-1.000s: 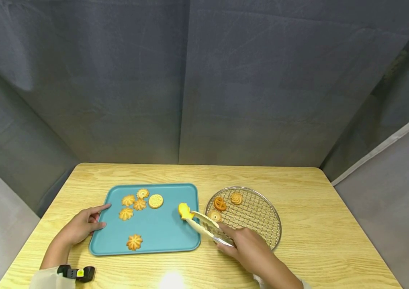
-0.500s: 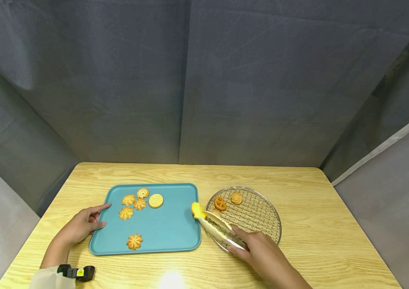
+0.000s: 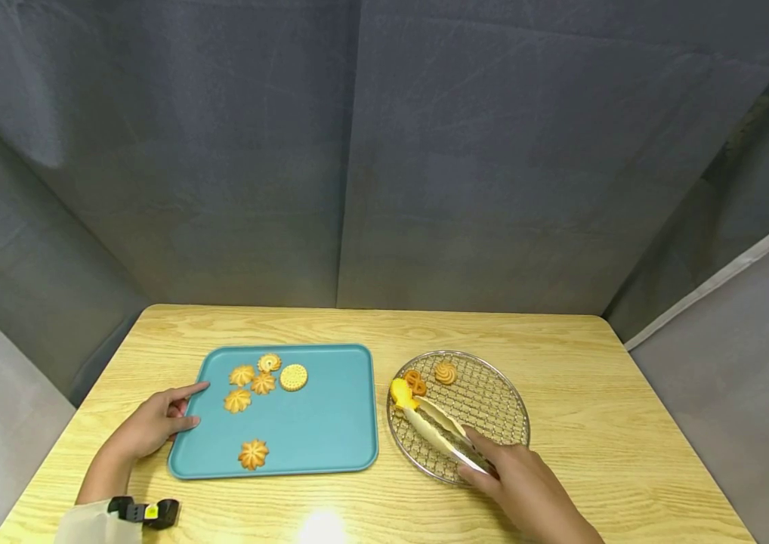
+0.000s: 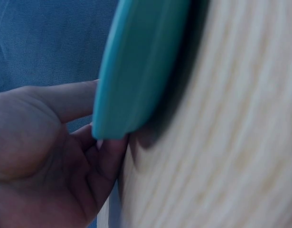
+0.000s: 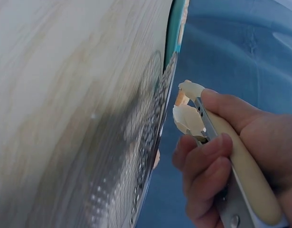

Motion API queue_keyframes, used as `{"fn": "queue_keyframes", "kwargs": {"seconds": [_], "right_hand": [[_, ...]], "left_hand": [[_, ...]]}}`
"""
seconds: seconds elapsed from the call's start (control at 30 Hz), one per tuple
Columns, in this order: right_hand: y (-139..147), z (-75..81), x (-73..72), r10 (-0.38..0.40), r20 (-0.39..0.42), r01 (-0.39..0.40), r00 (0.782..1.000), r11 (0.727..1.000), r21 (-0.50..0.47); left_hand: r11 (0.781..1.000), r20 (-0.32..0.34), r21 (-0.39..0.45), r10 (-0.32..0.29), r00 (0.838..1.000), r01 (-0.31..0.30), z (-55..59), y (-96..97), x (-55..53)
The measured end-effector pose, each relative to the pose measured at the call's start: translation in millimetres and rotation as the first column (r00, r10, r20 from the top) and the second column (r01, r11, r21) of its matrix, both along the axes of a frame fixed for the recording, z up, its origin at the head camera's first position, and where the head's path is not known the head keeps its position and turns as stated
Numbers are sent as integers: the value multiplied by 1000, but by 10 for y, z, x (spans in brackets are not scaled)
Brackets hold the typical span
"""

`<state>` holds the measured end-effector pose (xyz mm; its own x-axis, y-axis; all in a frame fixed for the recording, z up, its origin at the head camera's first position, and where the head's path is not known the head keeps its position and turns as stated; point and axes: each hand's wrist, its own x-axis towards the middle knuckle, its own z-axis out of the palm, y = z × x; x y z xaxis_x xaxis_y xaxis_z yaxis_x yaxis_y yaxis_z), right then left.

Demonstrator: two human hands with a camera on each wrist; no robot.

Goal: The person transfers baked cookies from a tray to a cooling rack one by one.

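My right hand grips a pair of cream-coloured tongs, which also show in the right wrist view. Their tips pinch a bright yellow cookie over the left part of a round wire rack. Just behind it on the rack lie a pretzel-shaped cookie and a swirl cookie. My left hand holds the left edge of a teal tray, with fingers curled at the rim. A round dotted cookie and several flower-shaped cookies rest on this tray.
Tray and rack stand side by side on a wooden table, a narrow gap between them. A single flower-shaped cookie lies near the tray's front edge. Grey curtains hang behind the table and at both sides.
The right hand has moved right with the tongs, carrying the yellow cookie from above the tray to over the rack's left part. The left hand stays on the tray edge.
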<state>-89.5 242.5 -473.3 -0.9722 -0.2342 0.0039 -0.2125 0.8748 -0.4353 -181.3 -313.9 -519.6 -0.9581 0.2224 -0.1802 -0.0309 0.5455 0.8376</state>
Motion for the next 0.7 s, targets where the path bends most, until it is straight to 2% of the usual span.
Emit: {"fn": "queue_keyframes", "kwargs": {"seconds": [0.27,0.7], "right_hand": [[162,29,51,-55,42,53,998,998,46],[282,90,85,-63,118,51,991,993,105]], "left_hand": [[1000,-13,1,-6,1000,6,-28,-17,-9],[1000,-4,-3,-1,1000,1,-30,-18,-15]]}}
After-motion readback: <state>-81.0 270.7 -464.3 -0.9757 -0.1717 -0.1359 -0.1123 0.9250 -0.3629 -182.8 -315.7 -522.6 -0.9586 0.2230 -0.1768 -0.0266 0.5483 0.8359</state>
